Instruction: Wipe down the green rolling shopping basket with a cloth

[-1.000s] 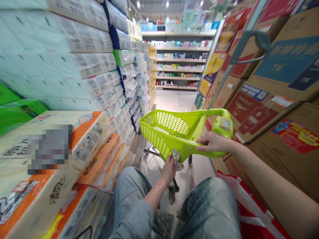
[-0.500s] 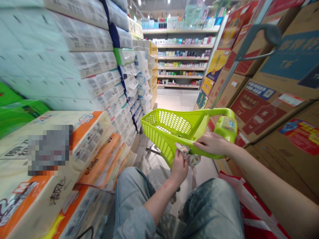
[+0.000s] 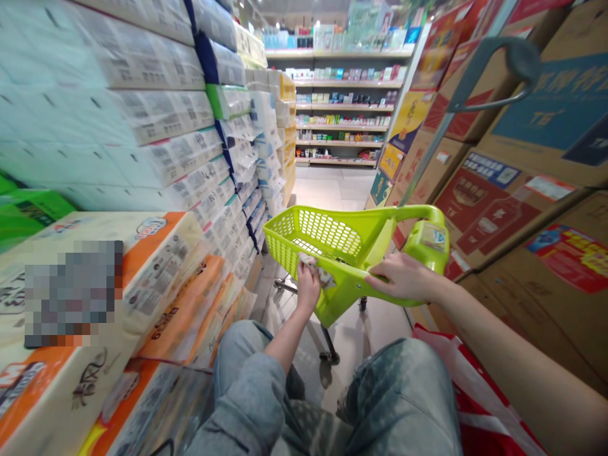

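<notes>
Ahead of my knees stands a lime-green plastic shopping cart (image 3: 342, 292) with a perforated basket and dark wheeled legs. My left hand (image 3: 308, 284) is closed on a patterned white cloth (image 3: 325, 276), pressing it to the near rim and side of the basket. The cloth is partly hidden by my fingers. My right hand (image 3: 403, 276) grips the cart's near rim, close to the handle (image 3: 430, 244). Its thumb lies along the top and its other fingers are partly hidden behind the edge.
Stacked tissue packs (image 3: 171, 114) rise on the left, with a pixelated dark object (image 3: 78, 291) on a nearer pack. Cardboard cartons (image 3: 503, 209) line the right, behind a grey pole handle (image 3: 494, 69). A red-and-white bag (image 3: 475, 386) lies by my right knee. Shelves (image 3: 346, 107) stand at the back.
My left hand has moved left and slightly up along the basket's near side, taking the cloth with it. My right hand keeps its hold on the rim.
</notes>
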`<state>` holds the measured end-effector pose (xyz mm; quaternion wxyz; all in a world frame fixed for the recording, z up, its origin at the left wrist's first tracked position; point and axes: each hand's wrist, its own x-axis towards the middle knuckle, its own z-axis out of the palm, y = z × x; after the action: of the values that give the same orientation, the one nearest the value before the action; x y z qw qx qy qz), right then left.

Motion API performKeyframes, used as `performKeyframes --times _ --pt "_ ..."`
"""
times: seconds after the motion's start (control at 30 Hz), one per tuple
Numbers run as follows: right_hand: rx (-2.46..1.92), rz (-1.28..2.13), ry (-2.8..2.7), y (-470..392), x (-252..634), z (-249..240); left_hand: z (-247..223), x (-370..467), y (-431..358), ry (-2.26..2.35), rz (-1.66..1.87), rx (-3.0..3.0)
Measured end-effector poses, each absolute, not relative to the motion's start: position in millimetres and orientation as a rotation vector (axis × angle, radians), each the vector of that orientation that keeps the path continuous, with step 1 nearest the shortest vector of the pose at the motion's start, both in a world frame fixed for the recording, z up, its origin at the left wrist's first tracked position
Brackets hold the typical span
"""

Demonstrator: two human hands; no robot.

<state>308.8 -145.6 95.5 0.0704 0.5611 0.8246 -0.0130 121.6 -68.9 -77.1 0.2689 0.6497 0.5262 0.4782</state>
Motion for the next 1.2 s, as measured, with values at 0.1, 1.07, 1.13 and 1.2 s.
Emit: performKeyframes --times 0.1,1.07,1.13,1.2 --pt "1.69 -0.029 2.476 -144.6 308.1 95.9 -80.3 110.0 -53.5 1.414 1.232 1.836" --pt "1.758 -0.053 2.47 -152.5 326.2 93.4 -115.5 133.3 -134.7 1.2 0.875 1.8" --pt "1.758 -0.078 2.48 -153.9 327.2 93.8 -103.5 130.9 -137.6 1.163 0.952 1.735" --pt "1.757 -0.097 2.487 -155.0 327.9 94.2 -87.5 127.4 -140.5 1.154 1.109 1.702"
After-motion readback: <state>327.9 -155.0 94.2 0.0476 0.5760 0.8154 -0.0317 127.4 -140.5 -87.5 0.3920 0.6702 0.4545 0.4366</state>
